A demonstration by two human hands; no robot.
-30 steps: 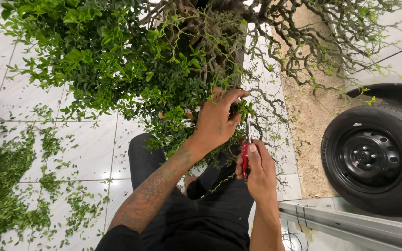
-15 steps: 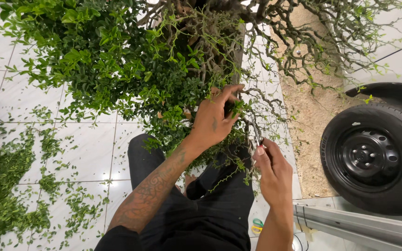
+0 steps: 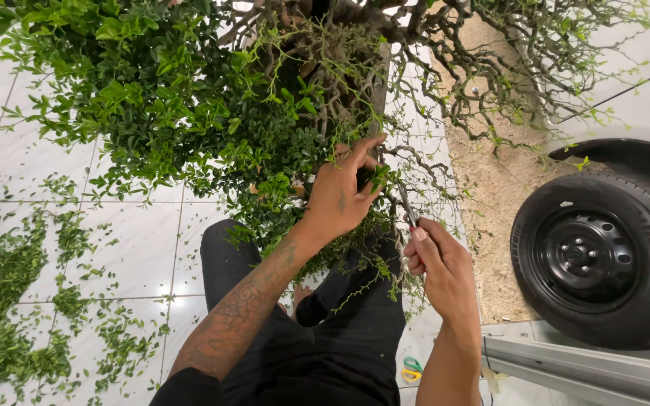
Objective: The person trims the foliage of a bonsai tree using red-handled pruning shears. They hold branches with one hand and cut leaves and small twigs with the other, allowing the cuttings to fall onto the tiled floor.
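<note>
Left hand (image 3: 344,192) reaches up into the shrub (image 3: 189,113), fingers pinched on a thin leafy twig (image 3: 380,177) at the edge of the dense foliage. Right hand (image 3: 441,263) is clenched around the handles of small shears (image 3: 408,204); the slim dark blades stick up from the fist, tips just beside the pinched twig, a bit of red showing at the grip. Cannot tell whether the blades touch the twig. Shrub: small glossy oval leaves, bright green, thick on the left; to the right it thins to bare, twisted, woody grey branches with sparse leaflets. Floor (image 3: 137,248) is white glazed tile, square, with dark grout lines. Clippings (image 3: 1,301) lie in a loose, feathery green heap at lower left, with scattered sprigs around it. The person's legs, in black trousers (image 3: 340,338), are folded under the shrub. A strip of sandy, gritty ground (image 3: 490,188) runs along the right of the tiles. A black rubber tyre (image 3: 603,259) on a dark steel rim stands at right.
</note>
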